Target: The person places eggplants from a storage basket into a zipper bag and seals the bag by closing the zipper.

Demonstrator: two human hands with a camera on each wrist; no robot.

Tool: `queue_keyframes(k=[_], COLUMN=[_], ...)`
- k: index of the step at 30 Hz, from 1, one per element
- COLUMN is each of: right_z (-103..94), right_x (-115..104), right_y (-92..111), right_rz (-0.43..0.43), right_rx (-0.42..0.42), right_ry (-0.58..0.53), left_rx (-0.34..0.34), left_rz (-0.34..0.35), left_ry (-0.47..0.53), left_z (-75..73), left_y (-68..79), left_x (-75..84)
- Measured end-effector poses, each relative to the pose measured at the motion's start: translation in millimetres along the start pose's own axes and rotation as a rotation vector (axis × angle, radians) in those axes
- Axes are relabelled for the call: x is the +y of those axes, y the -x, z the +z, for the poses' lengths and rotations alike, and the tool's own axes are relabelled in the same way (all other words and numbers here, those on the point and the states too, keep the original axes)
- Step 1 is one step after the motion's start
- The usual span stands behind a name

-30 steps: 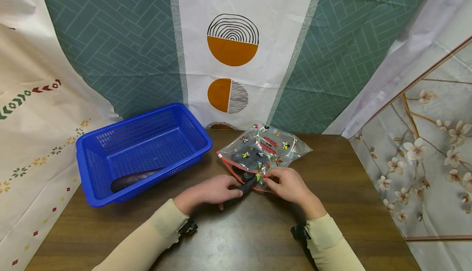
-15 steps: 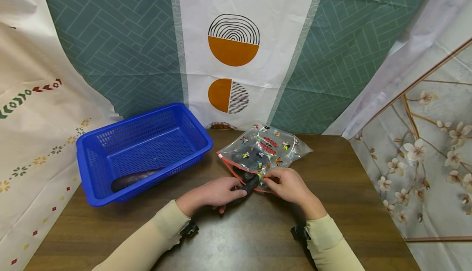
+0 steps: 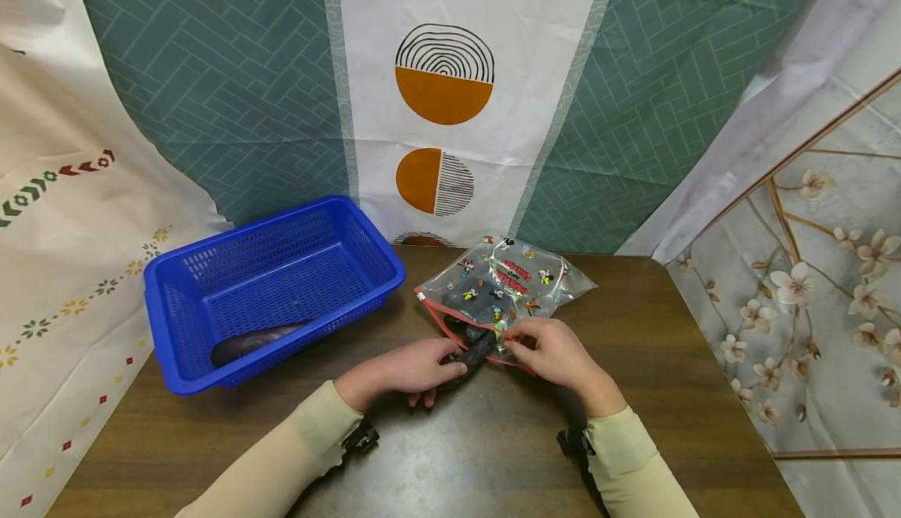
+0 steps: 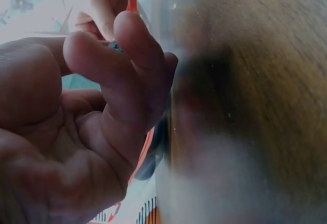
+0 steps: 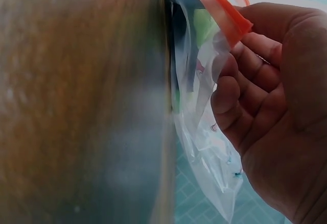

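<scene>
Head view from above, facing down, close low wrist views, right one sharing the bag [image 3: 517,287]

The left arm [image 3: 357,386] and the right arm [image 3: 598,397], both in long pale cream sleeves [image 3: 281,444], slant inward toward the far edge of the brown wooden table [image 3: 704,432]. The bare left hand [image 3: 407,367], its back upward, grips with bent fingers [image 4: 125,89]; the bare right hand [image 3: 552,352] pinches with its fingertips.

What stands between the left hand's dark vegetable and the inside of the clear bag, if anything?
Nothing visible blocks it: the green tip of the dark vegetable is inside the mouth of the clear bag, whose red edge the right hand pinches. Another dark item in the mouth might crowd it.
</scene>
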State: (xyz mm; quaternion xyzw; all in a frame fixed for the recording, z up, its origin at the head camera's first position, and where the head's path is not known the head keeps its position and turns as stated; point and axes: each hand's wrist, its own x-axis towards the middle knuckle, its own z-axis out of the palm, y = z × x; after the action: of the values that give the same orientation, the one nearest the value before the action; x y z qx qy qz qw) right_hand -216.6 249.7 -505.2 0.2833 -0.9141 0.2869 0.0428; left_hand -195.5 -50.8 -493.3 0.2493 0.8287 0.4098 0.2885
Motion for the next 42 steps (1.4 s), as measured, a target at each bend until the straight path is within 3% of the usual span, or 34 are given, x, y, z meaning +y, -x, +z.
queue_keyframes(k=[7,13,22,27,42], right_z=[-4.3,-9.2,-14.5,-14.0,-14.0], right_x=[4,7,9,11,9], right_y=[1,2,5,5,4], right_rz=[0.009,0.066,0.093,0.083,0.055], right_rx=[-0.075,-0.179,-0.231,-0.233,-0.132], right_ry=[-0.085,-0.161,-0.115,-0.059,-0.083], left_rx=[-0.017,-0.031,-0.032,-0.022,0.019], left_rz=[-0.019,-0.031,-0.021,-0.009,-0.002], left_ry=[0.065,0.130,0.165,0.183,0.228], left_z=[-0.5,-1.7,-2.2,-1.3,-2.2], left_y=[-0.8,-1.7,-3.7,-5.9,-6.1], left_x=[0.6,0.1,-0.5,-0.9,1.1])
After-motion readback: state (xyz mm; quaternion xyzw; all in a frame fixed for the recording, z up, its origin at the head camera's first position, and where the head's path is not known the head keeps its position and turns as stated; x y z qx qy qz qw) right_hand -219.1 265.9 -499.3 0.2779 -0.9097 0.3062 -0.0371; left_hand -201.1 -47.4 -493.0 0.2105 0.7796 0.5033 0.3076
